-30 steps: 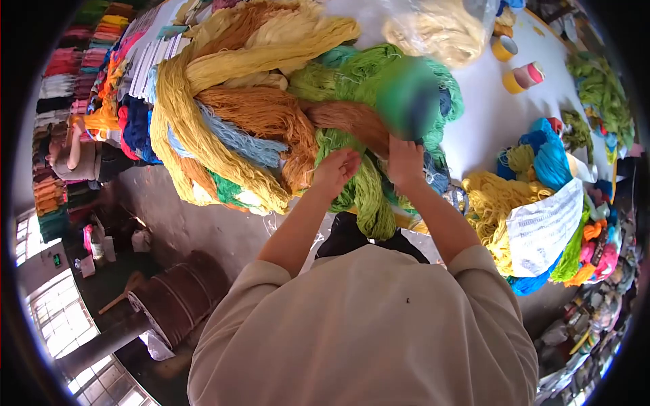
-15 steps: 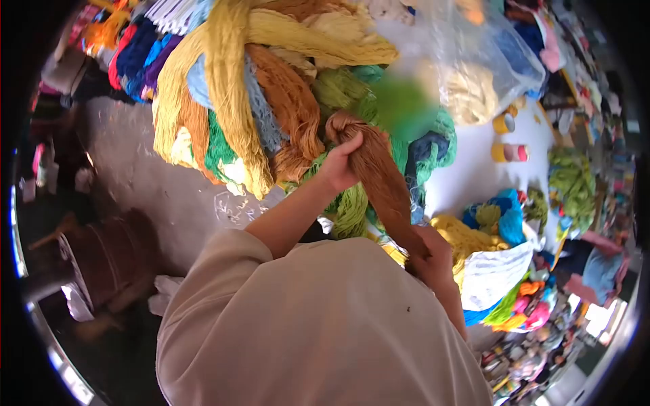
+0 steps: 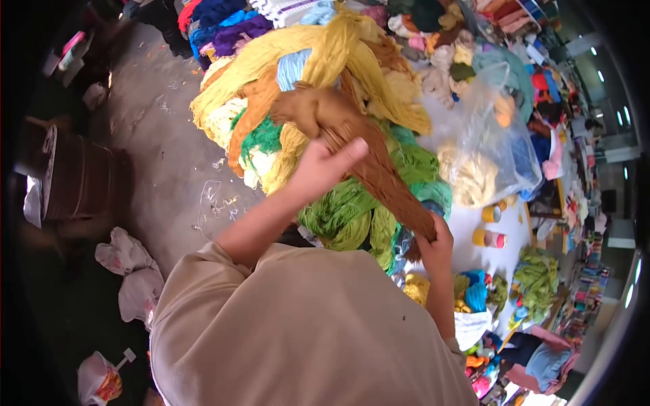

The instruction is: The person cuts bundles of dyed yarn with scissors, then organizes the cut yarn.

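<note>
Left hand point(image 3: 323, 164), near frame centre, is closed round the upper part of a brown yarn skein point(image 3: 369, 166), thumb pointing to 2 o'clock; right hand point(image 3: 433, 240), at 4 o'clock from it, is clenched on the skein's lower end, so the skein runs taut and slanted between the two. Behind the skein, toward 12 o'clock, lies a heap of yellow, orange and green yarn point(image 3: 318, 74) on the white table point(image 3: 467, 220). A clear plastic bag point(image 3: 494, 135) of pale yarn sits at 3 o'clock, tape rolls point(image 3: 490, 237) just beside the right hand.
</note>
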Motion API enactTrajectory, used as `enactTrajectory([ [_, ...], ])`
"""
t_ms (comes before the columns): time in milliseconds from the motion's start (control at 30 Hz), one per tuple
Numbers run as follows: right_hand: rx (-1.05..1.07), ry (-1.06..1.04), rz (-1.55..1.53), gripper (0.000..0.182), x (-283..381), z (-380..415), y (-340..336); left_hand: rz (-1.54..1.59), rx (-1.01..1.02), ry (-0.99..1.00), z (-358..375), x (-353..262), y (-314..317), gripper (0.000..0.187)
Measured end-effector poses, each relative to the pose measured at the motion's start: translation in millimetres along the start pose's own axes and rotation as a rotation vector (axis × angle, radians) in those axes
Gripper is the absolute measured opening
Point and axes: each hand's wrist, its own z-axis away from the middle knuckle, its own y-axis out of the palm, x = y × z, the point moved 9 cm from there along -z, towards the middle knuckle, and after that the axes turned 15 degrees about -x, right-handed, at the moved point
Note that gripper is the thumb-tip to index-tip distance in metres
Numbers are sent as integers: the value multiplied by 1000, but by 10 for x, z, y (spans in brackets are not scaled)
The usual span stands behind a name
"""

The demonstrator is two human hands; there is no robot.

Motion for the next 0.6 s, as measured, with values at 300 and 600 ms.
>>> enactTrajectory([
  [300,48,-413,349,61,921,-1865,1321,-1042,-274,16,-2471,-1036,-1376,75],
  [600,248,-105,253,55,-640,-870,1519,-1168,-520,1214,-2127,-1116,-628,50],
])
